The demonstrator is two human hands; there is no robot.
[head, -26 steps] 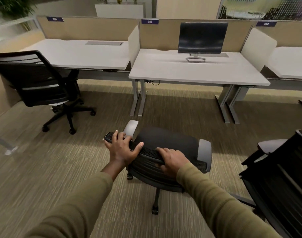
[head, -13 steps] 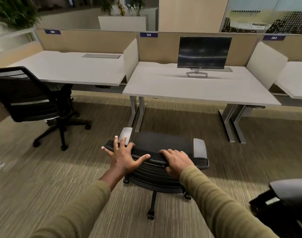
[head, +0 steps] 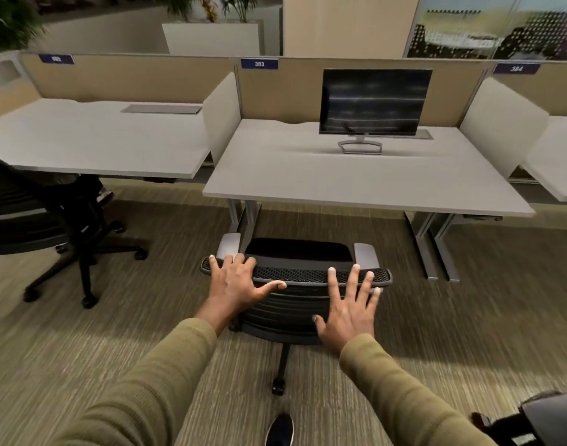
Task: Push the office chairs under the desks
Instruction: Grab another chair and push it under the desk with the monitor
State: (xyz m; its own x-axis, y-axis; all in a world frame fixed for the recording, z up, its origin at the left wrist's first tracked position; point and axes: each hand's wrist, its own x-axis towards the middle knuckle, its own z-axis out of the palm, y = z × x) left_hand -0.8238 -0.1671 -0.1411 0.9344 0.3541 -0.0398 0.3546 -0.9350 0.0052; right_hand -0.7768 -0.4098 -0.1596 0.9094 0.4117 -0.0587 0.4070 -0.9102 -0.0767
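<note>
A black mesh-backed office chair with grey armrests faces the white desk labelled 383, its seat front just short of the desk's near edge. My left hand rests flat on the top left of the backrest, fingers spread and thumb out. My right hand has its fingers splayed over the top right of the backrest, palm lifted clear. Neither hand grips the chair.
A second black chair stands at the left, partly under the neighbouring desk. Part of a third chair shows at the bottom right. A monitor sits on desk 383. Desk legs flank the knee space. My shoe is below.
The chair has rolled forward toward desk 383 and turned square to it. Both hands went from curled over the backrest to open with spread fingers; the right one shifted rightward.
</note>
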